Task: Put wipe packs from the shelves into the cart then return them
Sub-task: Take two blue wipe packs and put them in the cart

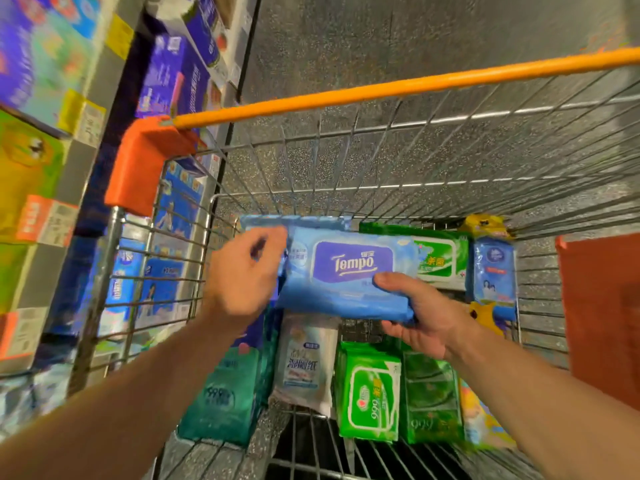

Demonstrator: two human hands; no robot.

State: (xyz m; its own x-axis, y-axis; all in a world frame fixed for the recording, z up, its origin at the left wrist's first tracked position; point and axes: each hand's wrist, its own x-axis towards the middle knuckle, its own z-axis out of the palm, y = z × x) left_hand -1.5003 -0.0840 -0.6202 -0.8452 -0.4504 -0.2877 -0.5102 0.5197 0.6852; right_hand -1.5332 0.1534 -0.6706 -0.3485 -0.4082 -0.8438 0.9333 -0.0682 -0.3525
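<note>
A light-blue Tempo wipe pack (349,275) is held level above the wire cart (415,161). My right hand (419,313) grips its near right corner, thumb on top. My left hand (246,271) pinches its left end. Below it in the cart lie several packs: a teal pack (225,393), a white pack (304,362), a green pack (370,393), a darker green pack (433,393), a green pack at the far end (440,258) and a blue pack (491,271) against the right wall.
Shelves (86,161) full of blue, purple and green boxed goods with price tags run along the left, close to the cart's side. The cart's orange handle bar (398,88) crosses the far side. An orange-red panel (602,306) stands at the right. Speckled grey floor lies beyond.
</note>
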